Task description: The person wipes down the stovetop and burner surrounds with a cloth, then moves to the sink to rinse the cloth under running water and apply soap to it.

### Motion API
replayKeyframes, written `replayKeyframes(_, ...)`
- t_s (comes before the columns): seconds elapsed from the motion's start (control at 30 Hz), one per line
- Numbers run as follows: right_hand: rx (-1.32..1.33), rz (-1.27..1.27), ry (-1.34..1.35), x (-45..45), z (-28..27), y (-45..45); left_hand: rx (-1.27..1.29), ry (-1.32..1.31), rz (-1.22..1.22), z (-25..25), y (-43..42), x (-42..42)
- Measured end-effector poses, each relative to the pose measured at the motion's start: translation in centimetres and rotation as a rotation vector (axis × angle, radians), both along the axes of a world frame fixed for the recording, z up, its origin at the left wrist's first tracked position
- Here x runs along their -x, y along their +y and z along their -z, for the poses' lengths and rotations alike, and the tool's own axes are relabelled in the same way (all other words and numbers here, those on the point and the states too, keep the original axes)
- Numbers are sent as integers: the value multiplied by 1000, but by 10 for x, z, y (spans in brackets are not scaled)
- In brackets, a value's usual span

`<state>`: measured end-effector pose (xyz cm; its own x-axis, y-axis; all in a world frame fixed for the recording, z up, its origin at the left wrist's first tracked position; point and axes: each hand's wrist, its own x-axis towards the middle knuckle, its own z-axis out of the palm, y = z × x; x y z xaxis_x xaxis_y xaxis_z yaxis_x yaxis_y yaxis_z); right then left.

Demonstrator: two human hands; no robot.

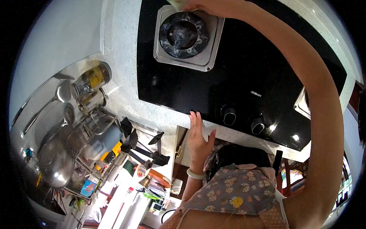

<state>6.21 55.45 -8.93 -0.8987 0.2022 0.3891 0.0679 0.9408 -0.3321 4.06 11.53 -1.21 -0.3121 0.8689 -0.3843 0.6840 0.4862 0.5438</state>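
My right hand (196,5) is at the top edge of the view, mostly cut off, at the far side of the burner. Its fingers are closed on something pale green (176,4), a cloth or sponge, of which only a bit shows. Below it lies the round black burner (184,35), with whitish smears, in a square metal drip tray (207,61). My left hand (200,141) has its fingers stretched out, fingertips touching the front edge of the black glass hob (175,91). It holds nothing.
Two control knobs (229,116) sit along the hob's front. A second burner tray (302,105) is partly hidden by my right arm. To the left stand glass jars (93,78), hanging ladles and spatulas (63,91), a wire rack (85,164) with bottles, and black pieces (131,133) on the counter.
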Motion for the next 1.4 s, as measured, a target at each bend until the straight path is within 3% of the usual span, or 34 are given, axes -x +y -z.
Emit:
replayKeyframes(0.03,157,1,-36,-8,-4,-4,-1,1,5,1,1,1)
replayKeyframes(0.23,-53,171,-100,61,23,14,-10,16,9,-1,2,0)
replayKeyframes(0.33,108,176,-27,55,11,14,-36,0,8,0,2,1)
replayKeyframes(0.37,51,236,-363,44,2,18,-24,6,17,1,1,0)
replayKeyframes(0.5,-66,174,-218,-25,9,7,2,30,40,3,-1,2)
replayKeyframes(0.63,-82,299,-156,-67,-3,-28,26,45,40,3,-1,0)
replayKeyframes(0.73,116,410,-209,-81,-5,-41,22,61,47,3,-1,-1)
replayKeyframes(0.93,168,565,-97,-93,-1,-80,13,93,47,3,0,-5)
replayKeyframes(1.07,97,685,-60,-83,1,-107,-19,105,70,3,-3,-5)
replayKeyframes(1.1,-9,728,-337,-83,4,-116,-29,102,72,4,-5,-5)
replayKeyframes(1.33,-25,595,-215,-90,5,-145,-58,147,88,9,-5,-6)
replayKeyframes(1.37,-183,645,-206,-94,7,-131,-47,150,87,9,-7,-6)
replayKeyframes(1.4,-167,723,-116,-89,31,-109,-54,149,87,9,-10,-8)
